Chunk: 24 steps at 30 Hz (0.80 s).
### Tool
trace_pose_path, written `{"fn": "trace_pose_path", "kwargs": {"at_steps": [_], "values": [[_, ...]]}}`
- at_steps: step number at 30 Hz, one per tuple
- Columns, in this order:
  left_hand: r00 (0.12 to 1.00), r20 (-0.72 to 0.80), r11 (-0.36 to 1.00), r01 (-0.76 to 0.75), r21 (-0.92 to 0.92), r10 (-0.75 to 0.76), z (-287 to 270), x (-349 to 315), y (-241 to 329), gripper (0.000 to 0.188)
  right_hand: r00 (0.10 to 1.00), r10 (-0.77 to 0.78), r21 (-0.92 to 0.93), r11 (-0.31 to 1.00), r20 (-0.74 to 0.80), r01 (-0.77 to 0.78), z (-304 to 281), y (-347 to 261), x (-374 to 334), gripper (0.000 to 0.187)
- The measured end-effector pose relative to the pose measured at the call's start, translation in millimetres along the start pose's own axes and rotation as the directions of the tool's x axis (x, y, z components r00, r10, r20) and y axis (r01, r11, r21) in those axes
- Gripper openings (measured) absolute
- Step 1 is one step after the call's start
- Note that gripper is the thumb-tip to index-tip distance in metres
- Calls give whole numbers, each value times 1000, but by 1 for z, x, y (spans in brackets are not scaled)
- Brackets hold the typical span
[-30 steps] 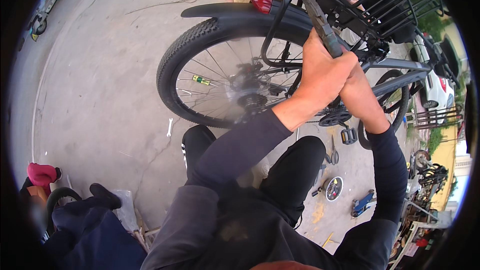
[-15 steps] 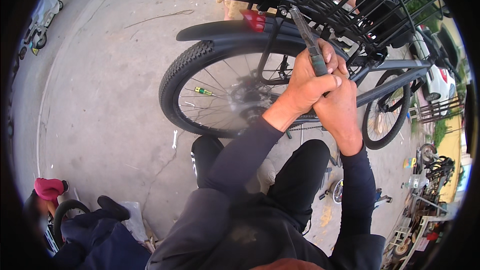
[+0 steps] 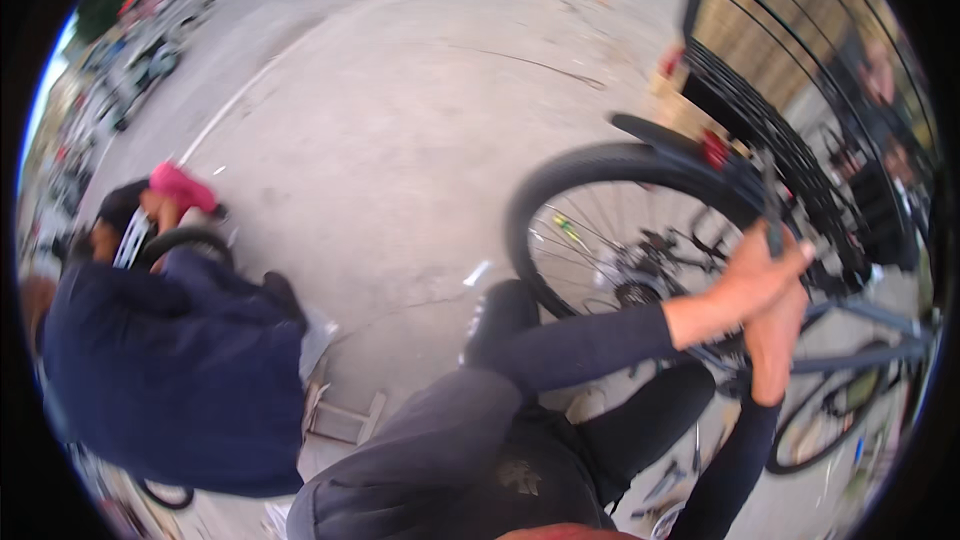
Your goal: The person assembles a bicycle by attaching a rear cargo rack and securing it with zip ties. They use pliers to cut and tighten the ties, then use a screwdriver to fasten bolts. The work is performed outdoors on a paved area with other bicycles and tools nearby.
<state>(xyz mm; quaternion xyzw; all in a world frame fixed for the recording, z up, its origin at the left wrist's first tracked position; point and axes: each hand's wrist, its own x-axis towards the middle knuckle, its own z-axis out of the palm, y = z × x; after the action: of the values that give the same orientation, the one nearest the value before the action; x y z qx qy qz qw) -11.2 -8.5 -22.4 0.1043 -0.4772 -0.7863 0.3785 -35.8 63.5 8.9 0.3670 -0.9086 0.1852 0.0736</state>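
My left hand and my right hand are clasped together beside the rear of a dark bicycle. Rising from between them is a slim dark metal hand tool; motion blur hides its exact kind. My left fingers close round its lower part, with the thumb lying across my right hand. The right hand is closed against the left around the tool's grip, its fingers mostly hidden. Past the tool's tip are the black wire basket and the red rear reflector. The rear wheel stands left of my hands.
A green-and-yellow screwdriver shows through the spokes. A blurred wrench lies on the pavement. At left, a person in dark blue bends near another small wheel. Parked scooters line the road. Loose tools lie by my right knee.
The view has swung left, so the bicycle and my hands now appear farther right and lower. More of the person at left shows. My hands remain clasped on the tool.
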Motion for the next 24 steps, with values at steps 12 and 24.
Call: {"fn": "trace_pose_path", "kwargs": {"at_steps": [12, 24], "values": [[992, -93, 995, 92, 36, -88, 24, -2, 2, 40, 766, -410, 665, 746, 495, -31, -76, 76, 3, 70], [978, -32, 972, 209, 104, -207, 8, -17, 39, 40, 681, -632, 420, -540, 371, -730, 59, 86, 25, 79]]}}
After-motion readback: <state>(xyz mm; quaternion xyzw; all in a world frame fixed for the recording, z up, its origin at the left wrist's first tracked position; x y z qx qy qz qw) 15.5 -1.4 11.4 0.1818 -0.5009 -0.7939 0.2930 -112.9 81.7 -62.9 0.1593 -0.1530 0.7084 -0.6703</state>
